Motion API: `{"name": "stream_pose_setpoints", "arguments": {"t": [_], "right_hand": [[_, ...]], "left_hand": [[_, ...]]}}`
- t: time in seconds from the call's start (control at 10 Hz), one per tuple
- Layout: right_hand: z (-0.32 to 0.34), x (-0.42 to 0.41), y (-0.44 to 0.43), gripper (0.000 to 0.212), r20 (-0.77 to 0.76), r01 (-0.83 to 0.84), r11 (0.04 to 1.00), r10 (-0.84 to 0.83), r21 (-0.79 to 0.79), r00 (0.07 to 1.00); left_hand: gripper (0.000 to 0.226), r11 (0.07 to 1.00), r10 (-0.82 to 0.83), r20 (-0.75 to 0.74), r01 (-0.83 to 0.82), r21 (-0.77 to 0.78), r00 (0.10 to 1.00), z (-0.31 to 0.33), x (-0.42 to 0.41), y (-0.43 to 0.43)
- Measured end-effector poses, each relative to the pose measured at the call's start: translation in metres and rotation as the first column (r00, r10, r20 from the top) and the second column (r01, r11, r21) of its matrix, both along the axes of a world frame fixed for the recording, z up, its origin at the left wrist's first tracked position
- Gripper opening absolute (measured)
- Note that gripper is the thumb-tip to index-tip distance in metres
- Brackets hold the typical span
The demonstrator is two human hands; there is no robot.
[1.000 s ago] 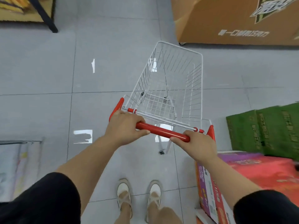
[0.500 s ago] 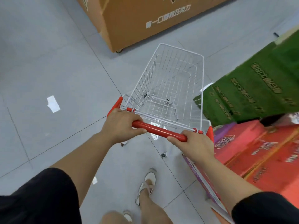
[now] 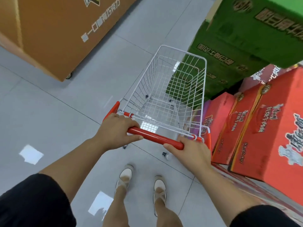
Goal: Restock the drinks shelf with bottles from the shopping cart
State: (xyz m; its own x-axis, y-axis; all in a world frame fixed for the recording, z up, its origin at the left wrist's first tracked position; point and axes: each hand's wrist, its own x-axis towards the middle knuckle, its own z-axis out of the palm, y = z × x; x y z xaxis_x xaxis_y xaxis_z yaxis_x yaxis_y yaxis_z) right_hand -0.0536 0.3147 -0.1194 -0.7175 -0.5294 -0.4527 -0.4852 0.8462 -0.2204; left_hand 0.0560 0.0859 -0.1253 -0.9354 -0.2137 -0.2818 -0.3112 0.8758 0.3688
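Slowly now: steer the cart past the boxes

The shopping cart (image 3: 183, 52) is right in front of the person, on the grey floor (image 3: 49, 112). Both hands are on its red handle (image 3: 155, 138). The left hand (image 3: 117, 128) grips the left end, with its fingers (image 3: 132, 126) curled over the top and the thumb below. The right hand (image 3: 191, 153) grips the right end the same way, wrapped round the bar. I can see no bottles in the wire basket. The drinks shelf is not in view.

So the job right now looks like pushing and turning the cart to get it where it needs to go. The right side is the tricky part. The green boxes (image 3: 246, 38) are just beside the front right corner of the cart, and the red boxes (image 3: 262, 128) stand near the right hand. I cannot tell if the cart touches the green ones. A big brown box (image 3: 57, 30) sits well apart on the left, so there is lots of room that way.

To do it well, push a bit more with the right hand so the nose swings left, away from the stacks. Go slow, look ahead, and mind the shoes (image 3: 125, 175) behind the little back wheels. A bump could knock a stack over.
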Motion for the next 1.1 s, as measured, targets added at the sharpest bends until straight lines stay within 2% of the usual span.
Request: {"name": "stream_pose_setpoints", "arguments": {"t": [0.1,0.3,0.5,0.6,0.8,0.9,1.0,1.1], "right_hand": [[0.004,0.012,-0.003,0.06,0.02,0.053,0.999,-0.054,0.012,0.998],[0.011,0.036,0.009,0.054,0.031,0.173,0.985,-0.173,0.018,0.984],[0.002,0.045,0.029,0.06,-0.033,0.303,0.952,-0.304,-0.03,0.952],[0.0,0.037,0.033,0.053,-0.025,0.34,0.939,-0.341,-0.048,0.94],[-0.004,0.035,0.032,0.06,-0.102,0.329,0.943,-0.332,-0.049,0.938],[0.003,0.033,0.032,0.059,-0.004,0.33,0.944,-0.33,0.021,0.944],[0.009,0.019,0.028,0.05,0.257,0.329,0.939,-0.344,0.101,0.903],[0.033,0.002,0.027,0.046,0.405,0.383,0.921,-0.379,0.076,0.832]], "left_hand": [[0.057,1.0,-0.028,-0.012,0.028,0.014,1.0,0.002,0.005,-0.002],[0.035,0.994,-0.1,-0.023,0.101,0.043,0.995,0.004,0.009,0.003],[0.042,0.969,-0.245,-0.032,0.246,0.011,0.969,0.001,-0.016,0.013],[0.042,0.953,-0.301,-0.024,0.3,-0.028,0.953,0.0,-0.039,0.011],[0.043,0.948,-0.316,-0.004,0.316,-0.037,0.949,0.0,-0.044,0.011],[0.043,0.941,-0.335,0.062,0.337,-0.027,0.94,0.007,-0.044,0.012],[0.044,0.938,-0.34,0.138,0.346,-0.026,0.93,0.016,-0.05,0.014],[0.046,0.951,-0.304,0.137,0.309,-0.02,0.943,0.041,-0.059,0.026]]}}
